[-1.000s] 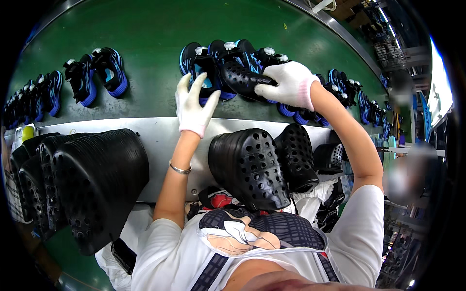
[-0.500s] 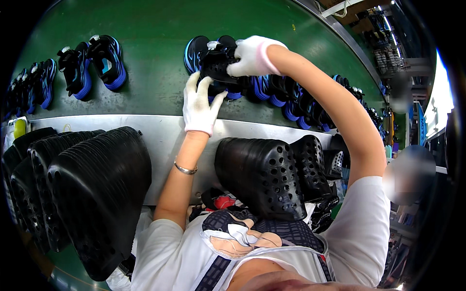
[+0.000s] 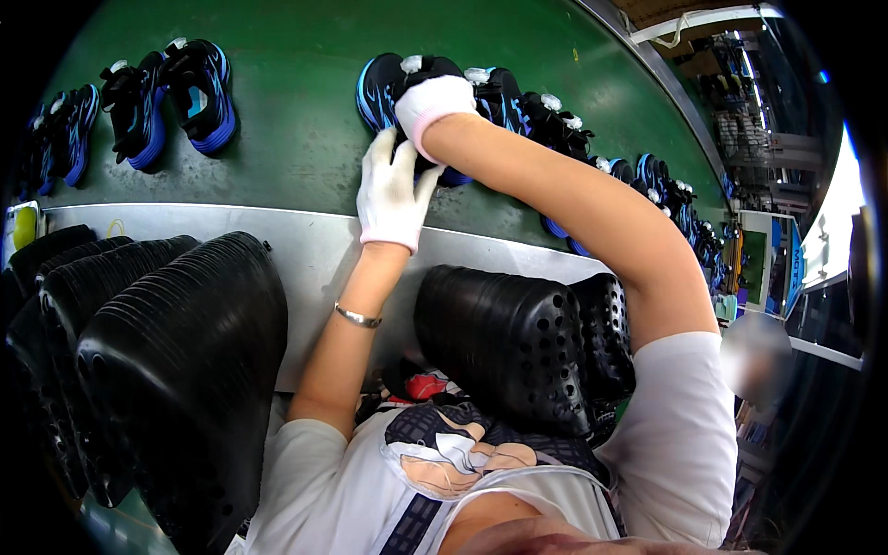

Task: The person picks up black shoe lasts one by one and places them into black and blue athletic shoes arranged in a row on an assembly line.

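Two black sneakers with blue soles (image 3: 375, 92) lie on the green surface beneath my hands. My right hand (image 3: 437, 104), in a white glove, is bent over the opening of one sneaker. Its fingers are hidden, and so is the black perforated plastic shoe insert it held. Against the near end of that sneaker rests my left hand (image 3: 388, 194), also gloved. Its fingers lie along the left side and its thumb is on the right, with the shoe end between them.
Nested black plastic inserts stand in stacks on the metal ledge (image 3: 319, 242), a large stack (image 3: 185, 342) at left and another (image 3: 499, 342) at right. More sneakers line the green surface (image 3: 296, 83) on both sides. A blurred person (image 3: 754, 361) is at far right.
My right hand has moved left and down over the sneaker, and the black insert has gone out of sight under it. My left hand's fingers have drawn closer together. The view has shifted slightly.
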